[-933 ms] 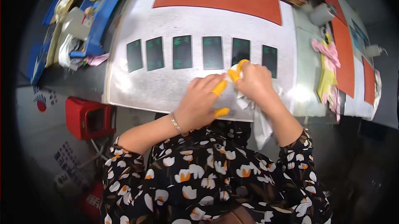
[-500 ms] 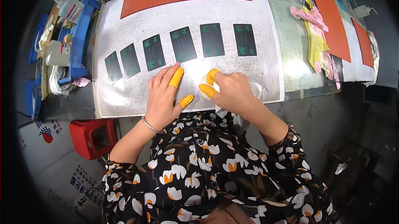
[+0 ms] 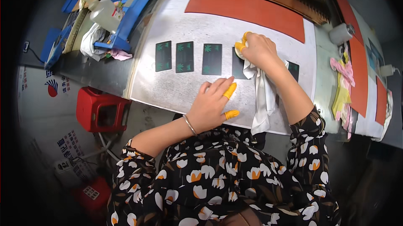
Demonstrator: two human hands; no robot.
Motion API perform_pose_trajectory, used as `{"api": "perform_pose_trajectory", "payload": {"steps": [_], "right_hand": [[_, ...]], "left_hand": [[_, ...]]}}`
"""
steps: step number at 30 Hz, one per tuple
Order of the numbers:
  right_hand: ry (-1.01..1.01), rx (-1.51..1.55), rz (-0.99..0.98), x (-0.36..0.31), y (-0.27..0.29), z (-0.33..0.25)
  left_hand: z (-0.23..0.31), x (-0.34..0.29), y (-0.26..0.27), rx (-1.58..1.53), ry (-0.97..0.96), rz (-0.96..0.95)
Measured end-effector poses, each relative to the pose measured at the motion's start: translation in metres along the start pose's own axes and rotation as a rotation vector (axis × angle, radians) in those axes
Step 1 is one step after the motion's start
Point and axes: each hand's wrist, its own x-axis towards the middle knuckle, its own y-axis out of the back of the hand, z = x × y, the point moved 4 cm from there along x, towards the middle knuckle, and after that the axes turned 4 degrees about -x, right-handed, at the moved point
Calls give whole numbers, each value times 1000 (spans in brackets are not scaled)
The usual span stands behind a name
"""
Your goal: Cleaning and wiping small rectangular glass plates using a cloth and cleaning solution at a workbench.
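Black floral shirt (image 3: 228, 180), yellow finger cots (image 3: 229, 92), silver bangle (image 3: 189, 125)

Across the workbench (image 3: 79, 66) before me spread a white sheet (image 3: 180, 89), carrying a row of dark, green-patterned cards (image 3: 212, 59) and, at its far side, an orange mat (image 3: 247, 12). A blue tray (image 3: 133, 20) stood far left; a pink-and-yellow cloth (image 3: 344, 73) lay right.

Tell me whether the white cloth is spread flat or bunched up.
Bunched up: the white cloth is gathered in the right hand, and the rest trails toward the person in loose folds.
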Motion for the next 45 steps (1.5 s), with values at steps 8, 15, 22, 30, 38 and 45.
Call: {"api": "perform_pose_trajectory", "payload": {"steps": [8,15,22,30,38,45], "right_hand": [[-109,-69,-24,-13,-13,-11],[-67,-43,-45,-60,-18,-26],[47,-110,-202,-78,-9,-38],[-2,-20,23,28,-16,-63],[-107,-72,-26,9,-33,-74],[-43,-57,-93,-37,-37,-89]], "left_hand": [[-3,-3,-1,-9,-4,-3],[-13,-10,9,-169,-32,76],[-47,-36,41,-53,68,94],[-48,-31,35,1,10,64],[-49,-35,35,-1,36,73],[-65,-48,45,-169,17,250]]}}
